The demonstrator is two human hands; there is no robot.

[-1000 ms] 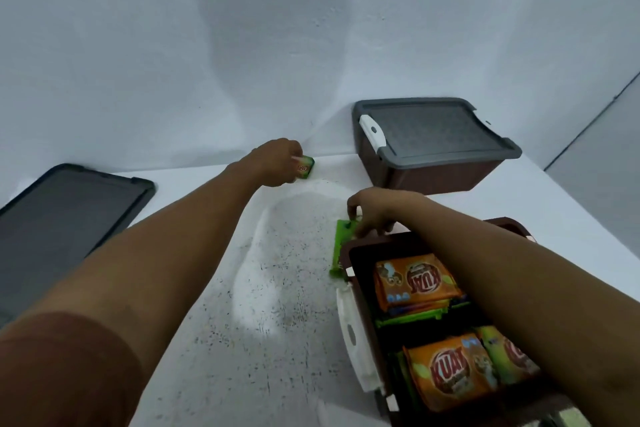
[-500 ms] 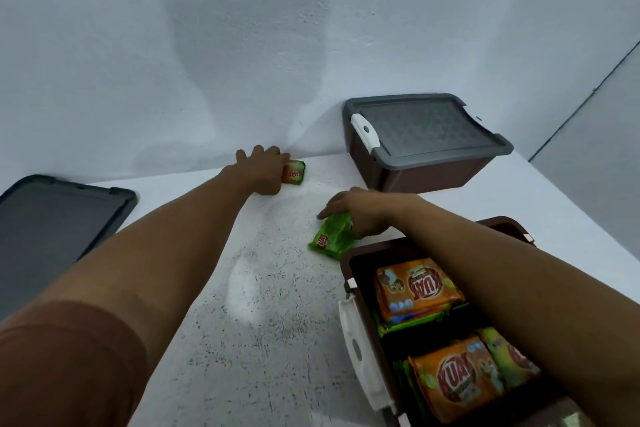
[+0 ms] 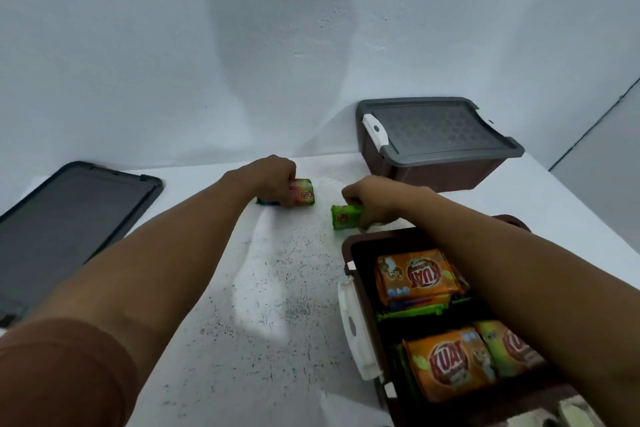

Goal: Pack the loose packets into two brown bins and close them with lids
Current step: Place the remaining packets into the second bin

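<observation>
Left hand [image 3: 273,177] grips an orange-green packet [image 3: 302,197] on the speckled white surface [image 3: 277,288]; right hand [image 3: 372,199] pinches a green packet [image 3: 344,217] just past the open brown bin's [image 3: 348,246] far rim. Clear room between arms; lidded bin [image 3: 436,146] back right, loose grey lid [image 3: 69,218] left.

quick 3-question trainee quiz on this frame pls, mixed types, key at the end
1. True or false: the far brown bin has its grey lid on.
2. What does the right hand hold? A) green packet B) loose lid C) nothing
3. Fill in: the loose lid lies on the table to the person's ____.

Key:
1. True.
2. A, the green packet. The left hand grips an orange-and-green packet.
3. Left; the open bin is still unlidded.
</observation>
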